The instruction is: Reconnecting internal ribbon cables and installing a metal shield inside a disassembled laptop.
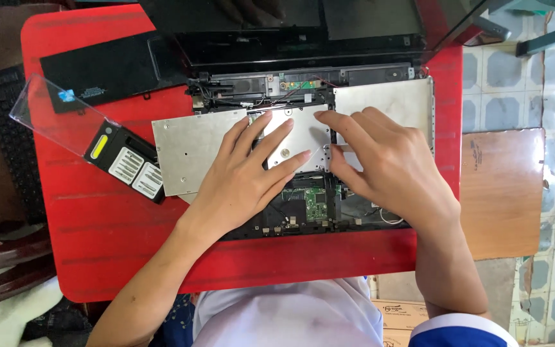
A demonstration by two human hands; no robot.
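Observation:
An opened laptop base (303, 218) lies on a red table (97, 225), its screen lid (258, 19) tilted back at the top. A silver metal shield plate (191, 151) covers most of the base, with a green circuit board (316, 202) exposed below it. My left hand (248, 173) lies flat on the middle of the plate, fingers spread. My right hand (387, 160) rests beside it, fingertips pressing on the plate's central part (303, 135). Neither hand holds anything.
A black laptop panel (104, 67) lies at the table's upper left. A screwdriver bit case (126, 160) with a clear open lid (49, 112) sits left of the laptop. A black keyboard (8, 141) lies off the table's left edge. A brown board (502, 193) stands right.

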